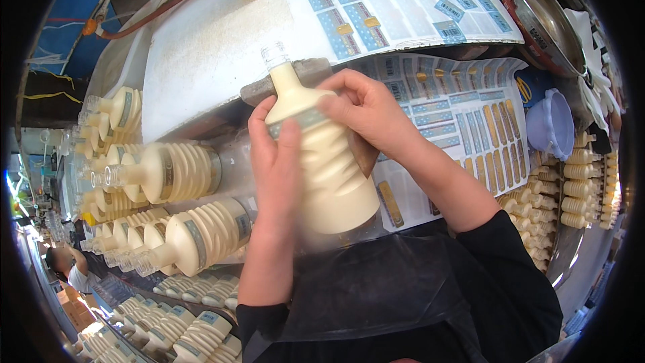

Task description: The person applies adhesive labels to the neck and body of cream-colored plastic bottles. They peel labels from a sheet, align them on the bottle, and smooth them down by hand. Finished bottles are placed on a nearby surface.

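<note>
A cream-coloured ribbed bottle (336,188) with a clear threaded neck lies tilted before me, its mouth pointing away. My left hand (274,144) wraps its left side, thumb on the shoulder. From the right, my right hand (363,107) grips the shoulder, fingers bent and thumb pressed against it. Between the two thumbs runs a grey-green label band (306,119) around the bottle. Just beyond the shoulder, a grey block (312,70) sits behind the neck. Part of the label band is covered by my fingers.
Label sheets (403,0) lie on the white board (215,47), and another sheet (470,128) hangs below its edge. Filled bottles (178,173) crowd the left; several more (581,188) stand right. A lilac bucket (551,124) and metal basin (537,13) are at right.
</note>
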Available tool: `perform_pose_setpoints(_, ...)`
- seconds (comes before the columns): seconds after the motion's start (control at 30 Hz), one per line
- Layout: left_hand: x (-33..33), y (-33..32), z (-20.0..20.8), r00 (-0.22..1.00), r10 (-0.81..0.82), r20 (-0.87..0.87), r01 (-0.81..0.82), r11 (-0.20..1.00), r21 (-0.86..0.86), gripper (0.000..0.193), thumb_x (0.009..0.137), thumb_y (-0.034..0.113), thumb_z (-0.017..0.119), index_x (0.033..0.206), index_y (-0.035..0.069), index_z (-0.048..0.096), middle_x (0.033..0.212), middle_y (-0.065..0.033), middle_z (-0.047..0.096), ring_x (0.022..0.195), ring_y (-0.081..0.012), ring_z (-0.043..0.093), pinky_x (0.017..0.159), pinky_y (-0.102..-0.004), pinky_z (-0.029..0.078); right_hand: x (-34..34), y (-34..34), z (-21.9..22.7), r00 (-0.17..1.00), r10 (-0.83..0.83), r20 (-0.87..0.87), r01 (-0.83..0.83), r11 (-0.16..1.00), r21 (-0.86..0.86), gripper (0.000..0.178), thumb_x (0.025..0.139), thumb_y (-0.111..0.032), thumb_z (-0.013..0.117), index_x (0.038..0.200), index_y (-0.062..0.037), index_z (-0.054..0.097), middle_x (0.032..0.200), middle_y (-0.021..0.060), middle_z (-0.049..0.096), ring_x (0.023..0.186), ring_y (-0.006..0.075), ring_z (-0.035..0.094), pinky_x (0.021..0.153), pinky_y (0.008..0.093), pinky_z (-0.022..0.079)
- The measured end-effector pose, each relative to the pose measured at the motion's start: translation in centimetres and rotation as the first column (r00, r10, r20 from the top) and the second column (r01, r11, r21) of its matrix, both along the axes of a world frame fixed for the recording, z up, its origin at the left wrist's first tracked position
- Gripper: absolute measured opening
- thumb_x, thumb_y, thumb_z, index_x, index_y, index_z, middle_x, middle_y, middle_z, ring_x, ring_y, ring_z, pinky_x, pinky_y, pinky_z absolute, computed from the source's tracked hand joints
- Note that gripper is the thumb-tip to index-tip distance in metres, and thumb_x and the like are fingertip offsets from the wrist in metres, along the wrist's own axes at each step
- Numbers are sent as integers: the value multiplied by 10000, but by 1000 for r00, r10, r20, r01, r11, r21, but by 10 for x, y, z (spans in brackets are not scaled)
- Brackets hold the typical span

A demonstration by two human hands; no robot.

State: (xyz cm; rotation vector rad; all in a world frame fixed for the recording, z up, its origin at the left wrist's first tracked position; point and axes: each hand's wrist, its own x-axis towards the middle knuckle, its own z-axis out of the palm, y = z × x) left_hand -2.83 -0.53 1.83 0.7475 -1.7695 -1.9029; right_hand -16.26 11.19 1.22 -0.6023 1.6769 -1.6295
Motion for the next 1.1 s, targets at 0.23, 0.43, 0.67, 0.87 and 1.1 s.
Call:
perform_pose_setpoints(0.23, 3, 0, 4, 1000, 7, -20, -6, 996, 94, 425, 1125, 266, 394, 1466, 17, 441, 1333, -141, 588, 1183, -189, 586, 1021, -333, 487, -2, -1, -10, 997, -66, -37, 63, 995, -83, 241, 1016, -214, 648, 1128, -6, 693, 949, 32, 723, 883, 72, 651, 802, 246, 526)
perform_pose_setpoints(0.43, 23, 4, -7, 996, 55, 65, -54, 998, -16, 467, 1119, 248, 381, 1501, -20, 390, 1430, -170, 527, 1294, -221, 525, 1107, -349, 412, -24, 25, -3, 974, -114, 197, 131, 989, -73, 249, 1032, -218, 592, 1109, -11, 708, 1058, 41, 715, 980, 83, 646, 883, 247, 507)
perform_pose_setpoints(0.67, 61, 24, -27, 989, -61, 131, 98, 949, -298, 790, 1013, 382, 565, 1586, -47, 230, 1563, -216, 377, 1436, -295, 387, 1201, -422, 293, 2, 32, 5, 967, -222, -128, 207, 971, -121, 282, 920, -42, 695, 1195, 15, 670, 1122, 104, 735, 1019, 141, 687, 913, 282, 539)
perform_pose_setpoints(0.87, 83, 26, -35, 972, -182, 146, 209, 958, -196, 1278, 601, 289, 900, 1590, -49, 164, 1508, -262, 441, 1421, -382, 432, 1185, -473, 351, 12, 35, 9, 688, -384, -616, 308, 923, -231, 238, 852, -34, 733, 1090, -28, 720, 993, 125, 762, 871, 233, 745, 779, 330, 579)
perform_pose_setpoints(1.1, 85, 19, -29, 930, -273, 247, 364, 790, -493, 1418, 580, 451, 968, 1583, -59, 104, 1494, -254, 422, 1402, -390, 419, 1145, -481, 360, 25, 29, 22, 297, -290, -910, 18, 954, -298, 264, 775, -48, 757, 1037, -78, 736, 988, 97, 756, 894, 273, 744, 734, 369, 573)
